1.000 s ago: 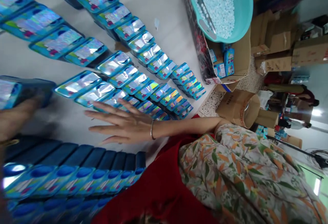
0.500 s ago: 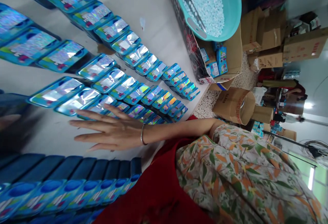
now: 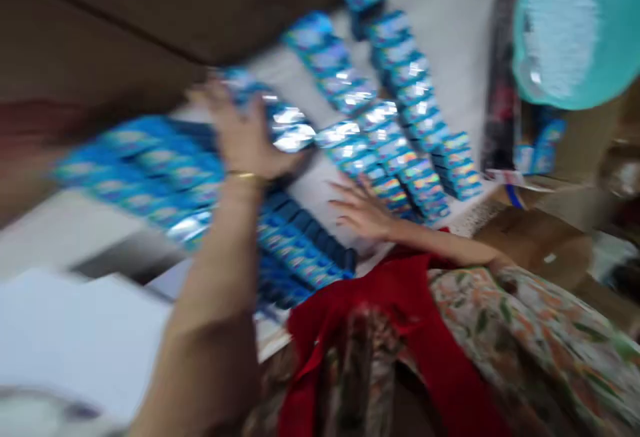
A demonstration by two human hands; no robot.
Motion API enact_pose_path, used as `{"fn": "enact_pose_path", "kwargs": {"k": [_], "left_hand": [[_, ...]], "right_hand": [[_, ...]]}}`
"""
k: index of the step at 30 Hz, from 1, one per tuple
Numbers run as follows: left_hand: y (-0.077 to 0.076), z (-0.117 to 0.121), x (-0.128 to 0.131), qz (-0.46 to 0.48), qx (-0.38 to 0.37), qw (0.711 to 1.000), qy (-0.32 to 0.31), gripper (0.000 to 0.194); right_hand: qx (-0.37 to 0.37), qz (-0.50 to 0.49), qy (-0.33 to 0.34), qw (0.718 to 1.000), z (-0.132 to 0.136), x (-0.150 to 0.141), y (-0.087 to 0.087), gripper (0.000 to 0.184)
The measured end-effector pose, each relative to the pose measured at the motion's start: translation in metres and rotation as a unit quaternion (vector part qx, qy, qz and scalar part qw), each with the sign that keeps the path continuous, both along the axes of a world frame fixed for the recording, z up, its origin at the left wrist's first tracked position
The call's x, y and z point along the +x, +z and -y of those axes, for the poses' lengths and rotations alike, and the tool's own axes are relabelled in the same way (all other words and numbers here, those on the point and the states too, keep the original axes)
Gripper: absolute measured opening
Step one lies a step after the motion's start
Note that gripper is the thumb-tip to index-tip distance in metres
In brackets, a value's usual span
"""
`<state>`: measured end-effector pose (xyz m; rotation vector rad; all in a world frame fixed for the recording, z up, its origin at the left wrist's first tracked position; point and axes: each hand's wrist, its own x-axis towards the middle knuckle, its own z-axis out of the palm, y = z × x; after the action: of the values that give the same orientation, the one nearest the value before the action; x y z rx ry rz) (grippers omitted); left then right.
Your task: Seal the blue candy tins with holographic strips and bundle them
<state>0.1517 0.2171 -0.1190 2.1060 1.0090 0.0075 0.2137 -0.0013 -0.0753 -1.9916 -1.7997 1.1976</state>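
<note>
My left hand point(image 3: 245, 127), with a gold bracelet, reaches over a short row of blue containers with shiny labels point(image 3: 287, 120). Its fingers and thumb are spread along the row and seem to grip it; blur hides the exact contact. My right hand point(image 3: 363, 209) lies open, fingers spread, over the white table beside another block of blue containers point(image 3: 385, 143). Below my left hand runs a packed group of blue containers point(image 3: 165, 167), part of it hidden behind my forearm.
A turquoise tub point(image 3: 525, 70) of small white pieces stands at the upper right on a cardboard box point(image 3: 583, 150). Another cardboard carton point(image 3: 537, 240) is on the floor. White sheets point(image 3: 75, 343) lie at lower left. A dark brown surface point(image 3: 100, 30) fills the upper left.
The camera has swung to the left, so everything shifts right and blurs. My left hand and forearm have come fully into view over a row of containers. My right hand stays open.
</note>
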Motion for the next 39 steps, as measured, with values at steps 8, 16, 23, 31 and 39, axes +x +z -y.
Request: {"fn": "enact_pose_path", "kwargs": {"k": [8,16,23,31,39], "left_hand": [[-0.043,-0.015,0.013,0.078,0.03,0.996,-0.019,0.123],[-0.047,-0.02,0.015,0.123,0.013,0.992,-0.017,0.114],[-0.07,-0.018,0.047,0.158,0.02,0.986,-0.054,0.149],[0.023,-0.004,-0.072,0.144,0.047,0.987,-0.062,0.064],[0.066,0.076,-0.297,-0.028,0.002,0.957,0.287,0.061]], "right_hand": [[0.085,-0.008,-0.036,0.996,0.015,-0.009,-0.033,0.04],[0.077,0.131,-0.144,0.978,-0.015,0.044,-0.029,0.073],[0.038,0.147,-0.114,0.982,-0.029,0.068,-0.054,0.083],[0.103,0.125,-0.115,0.98,-0.018,0.076,-0.051,0.077],[0.088,-0.193,-0.09,0.973,-0.031,-0.036,-0.035,0.07]]}}
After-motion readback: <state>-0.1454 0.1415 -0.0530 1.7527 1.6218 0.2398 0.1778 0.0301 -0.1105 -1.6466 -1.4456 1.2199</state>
